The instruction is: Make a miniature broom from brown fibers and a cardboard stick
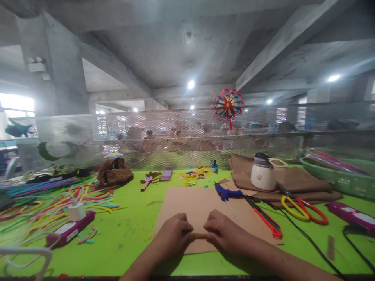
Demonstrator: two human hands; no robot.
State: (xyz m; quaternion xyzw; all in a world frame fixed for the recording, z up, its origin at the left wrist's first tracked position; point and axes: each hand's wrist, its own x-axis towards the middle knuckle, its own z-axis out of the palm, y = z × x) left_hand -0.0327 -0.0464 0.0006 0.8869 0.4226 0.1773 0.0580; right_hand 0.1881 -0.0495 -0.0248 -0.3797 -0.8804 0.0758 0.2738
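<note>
Both of my hands are low in the middle of the head view, over a flat tan sheet (181,201) on the green table. A thin brown rolled strip (200,235) runs between them. My left hand (175,231) is closed on its left end, and my right hand (222,229) pinches its right end. Beyond my right hand, a blue glue gun (227,192) lies on the sheet's upper right part. A red and black cutter (265,218) lies across the sheet's right side.
Red and yellow scissors (304,208), a jar (263,173) on folded brown cloth (310,180) and a green basket (340,177) are at right. Colourful strips (102,205), a purple power strip (70,230) and white cables lie left. A mesh partition (164,132) stands behind.
</note>
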